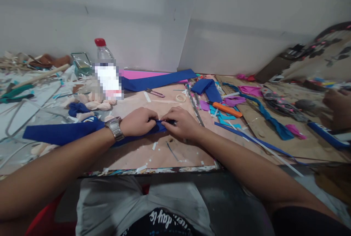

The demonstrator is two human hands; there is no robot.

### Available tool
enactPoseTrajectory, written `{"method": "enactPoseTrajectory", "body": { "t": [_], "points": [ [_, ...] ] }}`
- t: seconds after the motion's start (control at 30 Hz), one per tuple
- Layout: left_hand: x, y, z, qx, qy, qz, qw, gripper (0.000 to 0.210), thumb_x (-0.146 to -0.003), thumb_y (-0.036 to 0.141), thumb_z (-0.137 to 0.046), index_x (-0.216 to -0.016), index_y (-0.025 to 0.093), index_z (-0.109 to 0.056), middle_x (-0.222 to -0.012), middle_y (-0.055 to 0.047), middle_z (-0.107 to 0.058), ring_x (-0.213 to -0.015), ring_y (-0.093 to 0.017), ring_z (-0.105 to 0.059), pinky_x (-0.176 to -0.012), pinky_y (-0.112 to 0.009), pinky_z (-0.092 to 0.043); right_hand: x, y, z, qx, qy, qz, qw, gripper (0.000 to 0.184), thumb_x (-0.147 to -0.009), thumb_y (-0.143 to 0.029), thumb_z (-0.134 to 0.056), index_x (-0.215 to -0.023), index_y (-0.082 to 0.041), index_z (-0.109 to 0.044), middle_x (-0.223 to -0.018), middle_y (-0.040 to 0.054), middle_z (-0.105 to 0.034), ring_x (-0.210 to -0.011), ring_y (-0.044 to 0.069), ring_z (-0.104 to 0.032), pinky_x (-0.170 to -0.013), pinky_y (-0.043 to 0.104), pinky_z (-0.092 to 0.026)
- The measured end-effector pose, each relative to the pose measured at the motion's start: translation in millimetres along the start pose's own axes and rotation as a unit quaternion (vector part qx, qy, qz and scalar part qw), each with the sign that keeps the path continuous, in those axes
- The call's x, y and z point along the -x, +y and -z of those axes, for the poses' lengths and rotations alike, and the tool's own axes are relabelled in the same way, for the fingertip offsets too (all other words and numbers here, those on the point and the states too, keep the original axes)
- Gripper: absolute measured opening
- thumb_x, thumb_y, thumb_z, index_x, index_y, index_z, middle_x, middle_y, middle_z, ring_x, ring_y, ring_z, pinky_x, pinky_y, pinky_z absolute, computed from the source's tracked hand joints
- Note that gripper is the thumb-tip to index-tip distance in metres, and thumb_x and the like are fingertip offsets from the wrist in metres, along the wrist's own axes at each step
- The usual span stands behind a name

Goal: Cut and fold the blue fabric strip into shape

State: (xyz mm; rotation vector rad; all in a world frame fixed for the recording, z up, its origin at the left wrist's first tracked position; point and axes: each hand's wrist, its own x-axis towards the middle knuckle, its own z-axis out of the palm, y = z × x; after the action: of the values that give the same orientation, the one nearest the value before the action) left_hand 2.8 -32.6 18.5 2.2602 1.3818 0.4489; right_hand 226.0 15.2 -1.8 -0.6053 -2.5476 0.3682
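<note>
A long blue fabric strip (63,133) lies across the table to the left and runs under my left wrist to my fingers. My left hand (138,122), with a metal watch (115,128) on the wrist, pinches the strip near its right end. Close beside it, my right hand (182,122) grips the same end between thumb and fingers. The fabric between the two hands looks folded or gathered. My fingertips hide part of it.
Behind my hands lie another blue strip (161,80), a roll of tape (180,98) and a folded blue piece (208,89). An orange cutter (227,109) is to the right. A red-capped bottle (103,51) stands at the back left. Another person's hand (337,104) is at the far right.
</note>
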Motion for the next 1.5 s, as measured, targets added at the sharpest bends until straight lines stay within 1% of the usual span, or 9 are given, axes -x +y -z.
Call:
{"method": "enactPoseTrajectory", "body": {
  "t": [0.23,0.4,0.5,0.6,0.8,0.97,1.13,1.3,1.5],
  "points": [
    [-2.7,-3.6,2.1,0.056,-0.055,0.022,0.997,0.025,-0.084,0.021,-0.046,-0.082,0.017,-0.070,-0.080,-0.003,-0.072,-0.075,-0.019,-0.062,-0.071,-0.031,-0.040,-0.1,2.0,-2.7,0.011,0.035,0.028,0.999,0.013,-0.092,-0.019,-0.071,-0.098,-0.018,-0.082,-0.087,0.0081,-0.079,-0.084,0.023,-0.070,-0.085,0.038,-0.050],
    [-2.9,-2.4,4.0,0.050,-0.063,0.035,0.996,0.022,-0.084,0.020,-0.045,-0.079,0.017,-0.066,-0.078,-0.003,-0.069,-0.074,-0.018,-0.059,-0.070,-0.031,-0.039,0.6,3.5,-4.1,0.012,0.070,0.051,0.996,0.013,-0.090,-0.017,-0.071,-0.098,-0.019,-0.082,-0.083,0.0073,-0.080,-0.079,0.022,-0.071,-0.083,0.039,-0.051],
    [-3.2,-2.3,3.7,0.069,-0.063,0.022,0.995,0.027,-0.091,0.026,-0.041,-0.081,0.017,-0.064,-0.082,-0.004,-0.069,-0.078,-0.019,-0.059,-0.075,-0.032,-0.041,1.4,4.6,-4.1,0.005,0.087,0.074,0.993,0.013,-0.090,-0.017,-0.071,-0.095,-0.020,-0.082,-0.081,0.0065,-0.080,-0.075,0.020,-0.071,-0.083,0.038,-0.051],
    [-3.7,-3.2,2.3,0.080,-0.054,0.023,0.995,0.032,-0.096,0.036,-0.041,-0.083,0.017,-0.063,-0.082,-0.003,-0.067,-0.077,-0.019,-0.057,-0.074,-0.032,-0.041,1.9,4.4,-3.2,0.005,0.098,0.084,0.992,0.013,-0.091,-0.017,-0.069,-0.095,-0.020,-0.082,-0.081,0.0062,-0.080,-0.075,0.020,-0.072,-0.083,0.039,-0.051],
    [-3.8,-4.0,3.0,0.097,-0.037,0.021,0.994,0.024,-0.091,0.031,-0.047,-0.080,0.017,-0.063,-0.075,0.000,-0.063,-0.072,-0.016,-0.055,-0.071,-0.030,-0.038,2.1,-0.1,-0.7,-0.008,0.084,0.064,0.994,0.012,-0.091,-0.020,-0.071,-0.099,-0.020,-0.081,-0.086,0.0060,-0.083,-0.076,0.020,-0.074,-0.086,0.040,-0.050],
    [-2.8,-2.8,3.5,0.111,-0.027,0.000,0.993,0.029,-0.095,0.036,-0.050,-0.085,0.017,-0.068,-0.075,0.000,-0.064,-0.072,-0.015,-0.054,-0.069,-0.029,-0.038,2.1,1.3,-2.0,-0.013,0.087,0.061,0.994,0.011,-0.092,-0.020,-0.070,-0.094,-0.022,-0.080,-0.086,0.0040,-0.083,-0.075,0.019,-0.074,-0.087,0.040,-0.047],
    [-1.3,0.0,2.7,0.110,0.009,-0.010,0.994,0.026,-0.094,0.035,-0.054,-0.084,0.016,-0.069,-0.075,0.001,-0.066,-0.070,-0.014,-0.056,-0.068,-0.028,-0.037,2.4,3.4,-3.2,-0.004,0.083,0.037,0.996,0.011,-0.092,-0.021,-0.071,-0.097,-0.022,-0.080,-0.089,0.0035,-0.084,-0.076,0.019,-0.073,-0.088,0.040,-0.045],
    [0.9,4.5,0.6,0.078,0.052,-0.028,0.995,0.022,-0.093,0.030,-0.057,-0.080,0.017,-0.068,-0.067,0.002,-0.063,-0.062,-0.012,-0.052,-0.065,-0.027,-0.034,2.4,1.3,-2.2,-0.004,0.078,0.026,0.997,0.009,-0.093,-0.022,-0.069,-0.095,-0.021,-0.078,-0.087,0.0034,-0.083,-0.074,0.019,-0.071,-0.087,0.040,-0.044],
    [1.0,2.9,-4.5,0.001,0.096,-0.076,0.992,0.021,-0.093,0.029,-0.057,-0.085,0.017,-0.072,-0.074,-0.001,-0.071,-0.065,-0.013,-0.056,-0.067,-0.027,-0.036,2.0,0.4,-1.7,-0.022,0.085,0.030,0.996,0.008,-0.094,-0.022,-0.068,-0.093,-0.020,-0.075,-0.086,0.0042,-0.081,-0.081,0.021,-0.071,-0.088,0.040,-0.045]
  ]
}}
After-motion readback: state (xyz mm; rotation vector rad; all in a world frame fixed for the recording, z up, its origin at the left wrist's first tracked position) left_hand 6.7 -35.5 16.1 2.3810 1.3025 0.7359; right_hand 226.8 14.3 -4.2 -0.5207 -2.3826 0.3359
